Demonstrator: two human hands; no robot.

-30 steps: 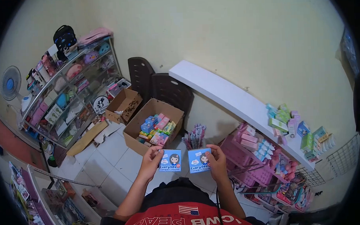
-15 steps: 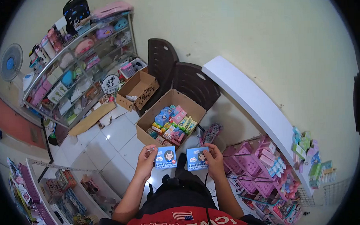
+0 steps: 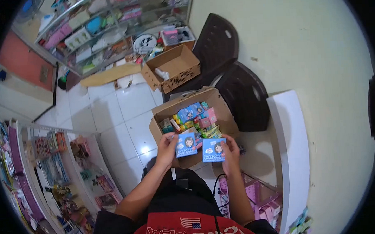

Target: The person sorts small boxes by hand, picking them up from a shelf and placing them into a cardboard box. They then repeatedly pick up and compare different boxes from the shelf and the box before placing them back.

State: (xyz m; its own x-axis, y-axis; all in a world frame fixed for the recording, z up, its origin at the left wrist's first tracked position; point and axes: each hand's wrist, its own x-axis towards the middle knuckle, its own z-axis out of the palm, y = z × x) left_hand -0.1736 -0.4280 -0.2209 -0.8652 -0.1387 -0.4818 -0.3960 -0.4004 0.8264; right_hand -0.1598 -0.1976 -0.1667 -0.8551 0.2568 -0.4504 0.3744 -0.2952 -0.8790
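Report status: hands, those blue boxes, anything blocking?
Left hand shut on left blue box. Right hand shut on right blue box. Both held over open carton of small boxes. Nothing blocking.

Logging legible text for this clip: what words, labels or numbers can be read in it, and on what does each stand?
"Everyday": blue box in the right hand, partly legible.
Blue box in the left hand: same design, print too small to read.
"PEA" and "CWB": the person's red shirt, upside down and cut off, beside a flag patch.
Round black-and-white sign near the glass shelves: too blurred.
Boxes inside the cardboard carton: print unreadable.
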